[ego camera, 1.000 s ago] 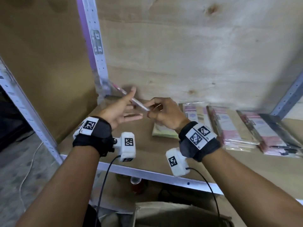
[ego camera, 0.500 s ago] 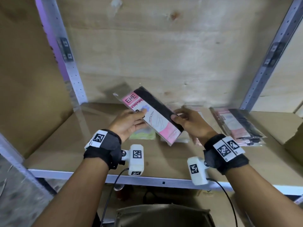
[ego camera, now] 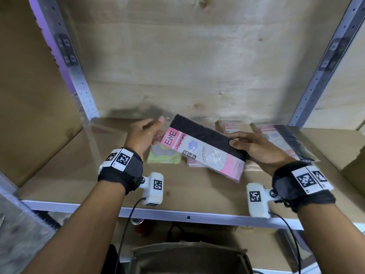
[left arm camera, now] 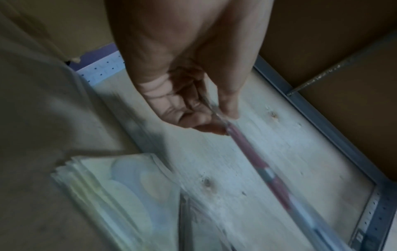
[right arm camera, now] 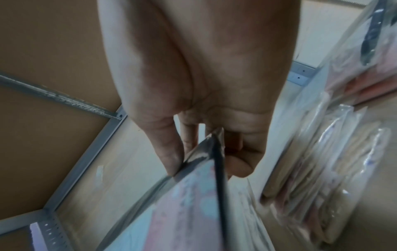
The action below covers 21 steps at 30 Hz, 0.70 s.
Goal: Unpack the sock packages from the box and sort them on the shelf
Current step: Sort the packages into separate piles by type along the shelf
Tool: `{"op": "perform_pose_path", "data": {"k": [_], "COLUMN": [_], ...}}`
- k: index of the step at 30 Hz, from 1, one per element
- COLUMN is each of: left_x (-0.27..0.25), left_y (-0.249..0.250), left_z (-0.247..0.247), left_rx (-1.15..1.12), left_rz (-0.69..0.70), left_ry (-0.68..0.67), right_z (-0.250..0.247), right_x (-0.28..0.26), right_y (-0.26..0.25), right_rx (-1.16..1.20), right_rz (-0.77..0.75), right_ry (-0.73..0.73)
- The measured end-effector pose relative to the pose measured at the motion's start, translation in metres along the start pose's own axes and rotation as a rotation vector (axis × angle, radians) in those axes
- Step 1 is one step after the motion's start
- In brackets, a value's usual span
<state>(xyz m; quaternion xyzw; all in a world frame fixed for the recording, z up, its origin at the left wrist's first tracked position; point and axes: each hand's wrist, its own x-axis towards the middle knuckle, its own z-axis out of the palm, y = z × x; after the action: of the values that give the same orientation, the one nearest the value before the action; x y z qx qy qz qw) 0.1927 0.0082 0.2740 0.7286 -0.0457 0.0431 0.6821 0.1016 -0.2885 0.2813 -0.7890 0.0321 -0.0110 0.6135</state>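
I hold a flat pink-and-black stocking package [ego camera: 205,149] above the shelf board [ego camera: 83,161], tilted down to the right. My left hand [ego camera: 147,133] pinches its clear top flap between thumb and fingers, seen edge-on in the left wrist view as the package [left arm camera: 255,158] under my left hand [left arm camera: 206,117]. My right hand [ego camera: 254,147] grips the lower right end, thumb on the black side; the right wrist view shows my right hand [right arm camera: 206,152] around the package [right arm camera: 193,195]. Under the package lie a green-yellow pack [ego camera: 164,157] and pink packs [ego camera: 194,165].
More pink and black packages [ego camera: 284,141] lie in piles on the shelf's right part, also visible as stacked packs [right arm camera: 318,169]. Metal uprights [ego camera: 79,80] stand at both back corners. A cardboard box [ego camera: 189,258] sits below the shelf's front rail [ego camera: 187,216]. Brown cardboard lines the left side.
The package has turned from edge-on to face-up and shifted right, and my hands have spread apart. My left hand now holds the top flap, my right the lower end.
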Motion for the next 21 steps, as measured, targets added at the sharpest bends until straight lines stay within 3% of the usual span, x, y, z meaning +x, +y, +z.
{"op": "perform_pose_path", "data": {"k": [5,13,17,21], "left_x": [-0.002,-0.005,-0.007,-0.011], "left_y": [-0.007,-0.014,-0.015,-0.008], "left_z": [0.007,0.016,0.019,0.020], "left_rx": [0.185,0.299,0.101,-0.151], "left_rz": [-0.010,0.000,-0.038,-0.195], "left_ry": [-0.096,0.064,0.019,-0.011], "right_z": [-0.002,0.004,0.005,0.007], "right_x": [-0.002,-0.005,-0.006,-0.005], "right_y": [0.001,0.003,0.003,0.004], "right_rx": [-0.028,-0.031,0.013,0.067], "right_rz": [0.038,0.063,0.007,-0.049], "right_ry": [0.043,-0.004,-0.036,-0.079]}}
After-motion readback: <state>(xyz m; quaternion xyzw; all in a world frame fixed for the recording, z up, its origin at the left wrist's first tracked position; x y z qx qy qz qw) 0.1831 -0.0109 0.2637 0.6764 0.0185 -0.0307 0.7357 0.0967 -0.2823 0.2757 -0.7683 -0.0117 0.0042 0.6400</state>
